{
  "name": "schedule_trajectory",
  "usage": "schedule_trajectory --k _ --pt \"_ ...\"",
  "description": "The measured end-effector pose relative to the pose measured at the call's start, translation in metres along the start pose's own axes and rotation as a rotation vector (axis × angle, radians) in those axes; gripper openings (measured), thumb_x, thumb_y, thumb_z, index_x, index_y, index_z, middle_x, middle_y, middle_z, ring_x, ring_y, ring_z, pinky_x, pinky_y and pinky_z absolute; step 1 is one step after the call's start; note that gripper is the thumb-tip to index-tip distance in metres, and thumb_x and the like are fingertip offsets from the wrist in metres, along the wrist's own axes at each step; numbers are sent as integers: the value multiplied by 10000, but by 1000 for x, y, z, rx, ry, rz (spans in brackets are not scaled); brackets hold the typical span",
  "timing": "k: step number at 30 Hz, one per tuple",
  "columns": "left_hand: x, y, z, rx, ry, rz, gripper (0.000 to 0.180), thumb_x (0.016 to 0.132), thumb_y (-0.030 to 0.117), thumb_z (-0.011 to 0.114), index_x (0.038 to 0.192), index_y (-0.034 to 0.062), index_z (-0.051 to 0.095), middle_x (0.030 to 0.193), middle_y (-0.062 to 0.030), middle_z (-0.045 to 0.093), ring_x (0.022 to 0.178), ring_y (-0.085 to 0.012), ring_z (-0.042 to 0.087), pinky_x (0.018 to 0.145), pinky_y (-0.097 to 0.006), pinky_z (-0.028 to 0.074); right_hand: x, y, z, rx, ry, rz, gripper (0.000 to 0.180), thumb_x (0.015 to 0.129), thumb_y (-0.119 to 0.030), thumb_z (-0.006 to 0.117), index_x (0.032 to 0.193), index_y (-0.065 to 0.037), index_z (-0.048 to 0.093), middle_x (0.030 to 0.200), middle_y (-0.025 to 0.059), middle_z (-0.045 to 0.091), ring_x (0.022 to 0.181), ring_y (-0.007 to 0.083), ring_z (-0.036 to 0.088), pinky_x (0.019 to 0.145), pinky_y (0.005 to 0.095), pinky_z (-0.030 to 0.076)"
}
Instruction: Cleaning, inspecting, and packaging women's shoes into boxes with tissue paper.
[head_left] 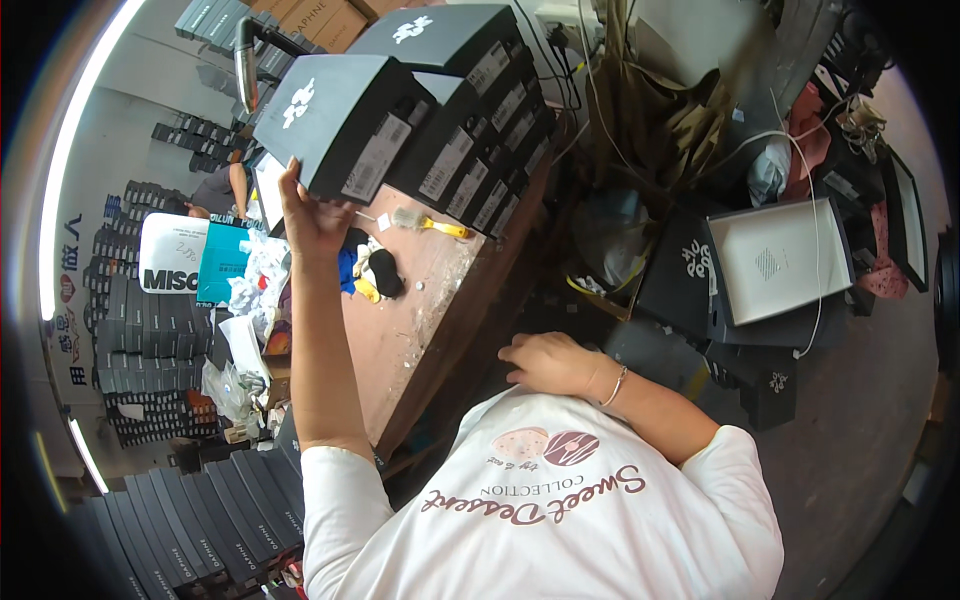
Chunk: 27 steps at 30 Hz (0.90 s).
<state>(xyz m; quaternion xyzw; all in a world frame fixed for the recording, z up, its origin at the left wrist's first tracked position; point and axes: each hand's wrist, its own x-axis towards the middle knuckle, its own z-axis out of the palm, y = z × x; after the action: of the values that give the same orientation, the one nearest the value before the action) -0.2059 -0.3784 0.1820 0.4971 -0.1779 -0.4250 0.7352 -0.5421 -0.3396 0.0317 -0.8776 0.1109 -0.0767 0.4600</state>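
Observation:
My left hand (317,222) grips the near lower corner of a dark grey shoebox (335,115), thumb up its side and fingers underneath. The box has a white emblem on its lid and a white label on its end. It sits against a stack of similar shoeboxes (480,130) on the worn workbench (400,335). In front of my waist, to the right of the bench edge, my right hand (550,362) is loosely bent with no object visible in it. A yellow-handled brush (440,226) and a small pile of cloths (368,270) lie near my left hand.
An open shoebox (780,260) with a white inside stands at the right among other dark boxes. A white cable (815,240) hangs across it. Crumpled white paper (265,265) lies left of the bench. Stacked boxes (200,525) fill the lower left. Another person's arm (238,188) shows behind.

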Motion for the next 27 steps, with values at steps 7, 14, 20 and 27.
schedule_trajectory --k 7,14,20,27 --pt "-81 -22 -54 -199 -53 278 546 876 482 463 1242 83 532 1189 -76 610 987 -258 637 773 -425 560 40 63 -44 746 434 322 261 868 -131 590 1101 -15 615 876 50 657 723 128 614 570 258 509" --pt "-166 -49 -137 -195 57 309 498 890 406 491 1257 71 533 1216 -83 604 1084 -247 597 944 -390 470 194 169 -99 313 986 50 411 760 -119 629 1142 24 575 1002 203 654 893 309 644 776 392 491" --pt "-228 -58 -184 -224 243 200 528 863 402 504 1233 25 518 1157 -101 607 1062 -247 591 917 -381 473 212 156 -116 196 783 -8 354 751 -71 612 1089 23 564 1036 211 634 932 326 628 789 375 480" --pt "-252 -72 -220 -189 415 182 542 839 413 522 1207 15 534 1118 -98 619 1030 -237 598 906 -366 470 151 112 -53 866 868 101 304 869 -148 601 1153 -66 527 1135 99 583 1052 247 589 817 402 527"
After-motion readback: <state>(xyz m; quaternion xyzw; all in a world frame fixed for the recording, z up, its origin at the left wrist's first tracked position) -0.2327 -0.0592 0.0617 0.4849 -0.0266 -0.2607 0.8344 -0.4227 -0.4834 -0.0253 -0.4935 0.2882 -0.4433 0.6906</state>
